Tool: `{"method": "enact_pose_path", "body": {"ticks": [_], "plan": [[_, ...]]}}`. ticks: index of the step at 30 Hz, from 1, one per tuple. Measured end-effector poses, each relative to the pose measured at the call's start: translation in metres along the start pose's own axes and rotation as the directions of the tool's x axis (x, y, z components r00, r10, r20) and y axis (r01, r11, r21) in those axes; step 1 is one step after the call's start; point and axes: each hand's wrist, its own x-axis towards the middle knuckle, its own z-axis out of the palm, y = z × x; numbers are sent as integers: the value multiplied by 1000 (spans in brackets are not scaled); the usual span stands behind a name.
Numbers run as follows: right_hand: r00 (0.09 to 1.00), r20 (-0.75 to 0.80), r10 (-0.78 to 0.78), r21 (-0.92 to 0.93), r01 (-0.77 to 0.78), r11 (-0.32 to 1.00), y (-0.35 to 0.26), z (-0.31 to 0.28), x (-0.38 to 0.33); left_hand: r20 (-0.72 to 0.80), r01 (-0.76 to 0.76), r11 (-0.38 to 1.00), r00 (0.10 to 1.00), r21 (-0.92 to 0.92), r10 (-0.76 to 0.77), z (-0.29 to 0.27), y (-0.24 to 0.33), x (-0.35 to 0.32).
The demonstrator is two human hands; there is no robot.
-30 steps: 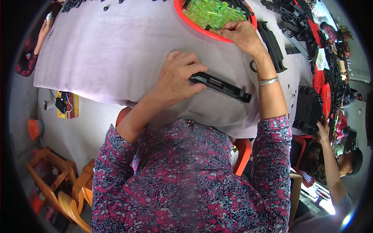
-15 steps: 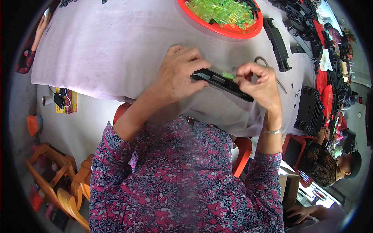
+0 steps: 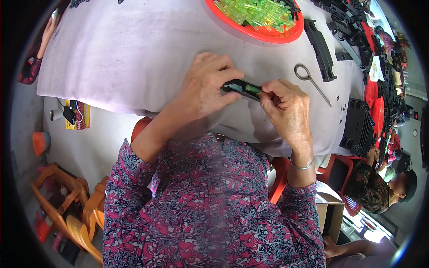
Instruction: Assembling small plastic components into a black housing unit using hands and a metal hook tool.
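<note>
A black spirit level body (image 3: pixel 234 86) lies slantwise between my hands, just above the cloth-covered table. My left hand (image 3: pixel 208 82) is closed on its left end, thumb on the near side and fingers on the far side. A green vial (image 3: pixel 252 89) sits in the opening along its top; how deep it is seated I cannot tell. My right hand (image 3: pixel 288 100) closes round the right part of the body, fingertips against the vial's right end, and covers the rest of the body. Beyond stands a red basin (image 3: pixel 263 39) filled with similar green vials.
A metal rod with a ring end (image 3: pixel 313 82) lies right of my right hand. Farther right are a long black part (image 3: pixel 319 51), a black block-like stack (image 3: pixel 356 127) and heaped black parts (image 3: pixel 348 27). Another person (image 3: pixel 380 185) sits at the right; a forearm (image 3: pixel 47 33) shows at far left.
My right hand has moved left and closed in on the level body. The green vial, earlier above the body at my right fingertips, now lies in the opening. My left hand keeps its hold.
</note>
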Motion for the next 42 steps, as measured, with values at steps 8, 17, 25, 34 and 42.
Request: {"method": "enact_pose_path", "body": {"ticks": [8,17,25,34,42], "plan": [[991,-36,125,93,-121,988,-9,4,0,4,8,1000,1000,-7,-8,-1,1,0],[985,31,172,-7,-171,985,-15,3,13,10,-1,1000,1000,-11,1,0,0,0],[984,78,161,-165,-147,975,-15,3,27,1,-34,999,999,-3,34,0,-1,0],[947,179,266,-58,-260,964,-15,-7,26,28,-32,999,999,-25,33,-2,0,-1],[952,206,228,-64,-219,974,-12,5,30,24,-43,999,999,-19,43,1,-1,-1]]}}
